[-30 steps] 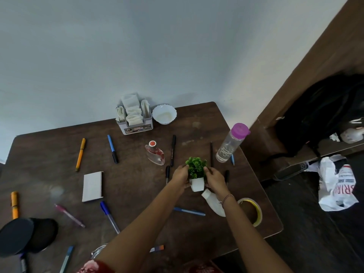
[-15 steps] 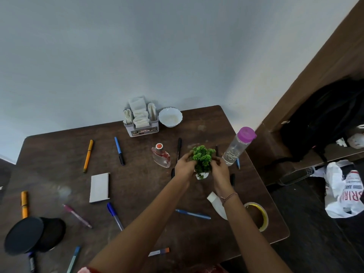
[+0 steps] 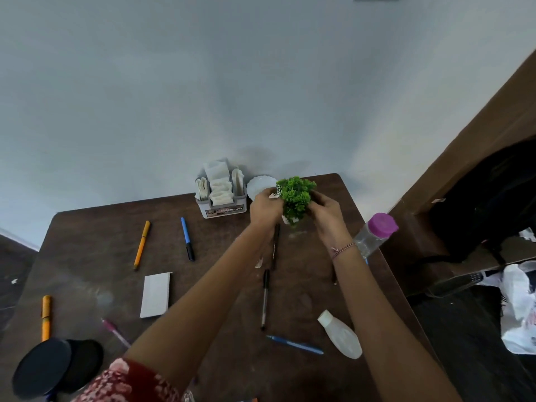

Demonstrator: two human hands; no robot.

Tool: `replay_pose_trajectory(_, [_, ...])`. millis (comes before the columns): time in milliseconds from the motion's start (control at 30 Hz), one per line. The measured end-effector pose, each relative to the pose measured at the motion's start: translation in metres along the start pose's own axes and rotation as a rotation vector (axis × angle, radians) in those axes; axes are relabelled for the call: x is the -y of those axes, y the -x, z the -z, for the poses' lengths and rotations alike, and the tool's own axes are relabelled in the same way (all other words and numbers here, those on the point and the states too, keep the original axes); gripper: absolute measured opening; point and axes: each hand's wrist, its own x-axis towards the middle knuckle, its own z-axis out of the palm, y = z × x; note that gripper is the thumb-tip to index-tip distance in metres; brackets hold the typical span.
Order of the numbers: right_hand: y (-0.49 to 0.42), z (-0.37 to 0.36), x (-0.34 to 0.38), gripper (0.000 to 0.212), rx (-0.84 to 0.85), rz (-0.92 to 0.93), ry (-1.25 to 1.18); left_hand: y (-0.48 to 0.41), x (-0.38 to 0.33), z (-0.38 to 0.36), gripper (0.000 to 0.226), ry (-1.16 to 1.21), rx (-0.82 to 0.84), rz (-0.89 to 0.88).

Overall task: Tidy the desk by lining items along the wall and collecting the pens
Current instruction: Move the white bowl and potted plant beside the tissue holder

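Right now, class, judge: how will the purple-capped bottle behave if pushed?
The bottle is tall and narrow, so it probably tips easily. Round, it may then roll; the edge of the desk is close. Clear plastic: likely light.

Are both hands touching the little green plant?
Touching. The head view shows the left hand and right hand holding the plant between them, fingers against its leaves.
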Motion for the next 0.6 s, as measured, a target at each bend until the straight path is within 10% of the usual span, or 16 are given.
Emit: replay_pose_trajectory(600, [-0.138, -0.066, -0.020, 0.038, 0.018, -0.052, 0.114, -0.128, -0.015, 0.030, 0.035, 0.463, 0.078, 0.311])
